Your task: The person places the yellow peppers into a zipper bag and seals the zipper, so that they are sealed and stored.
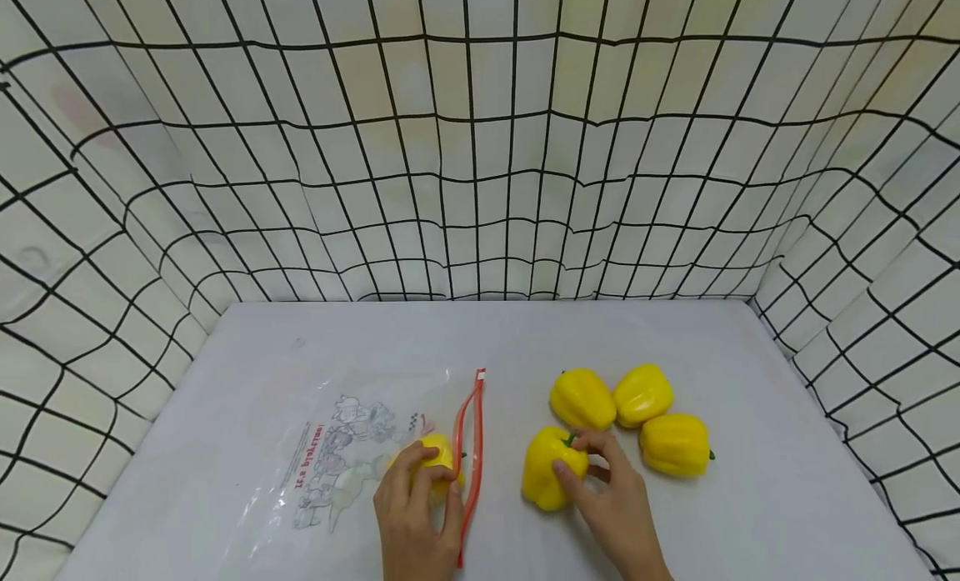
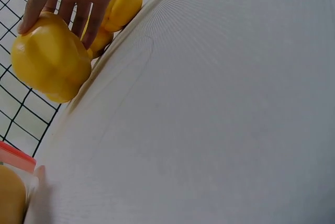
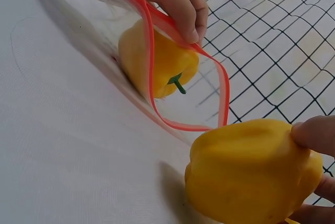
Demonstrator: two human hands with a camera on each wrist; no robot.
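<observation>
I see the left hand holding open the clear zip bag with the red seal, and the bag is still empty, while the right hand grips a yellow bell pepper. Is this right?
Not quite: the clear zip bag with the red seal is not empty. The right wrist view shows one yellow bell pepper already inside it. The left hand does hold it open, and the right hand grips another yellow bell pepper.

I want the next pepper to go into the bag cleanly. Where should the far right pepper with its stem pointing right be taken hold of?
Take the far right pepper across its broad, lobed body from above, thumb on the near side and fingers on the far side. It lies on its side with the thin stem pointing right, so probably avoid the stem. The right hand is nearest.
</observation>
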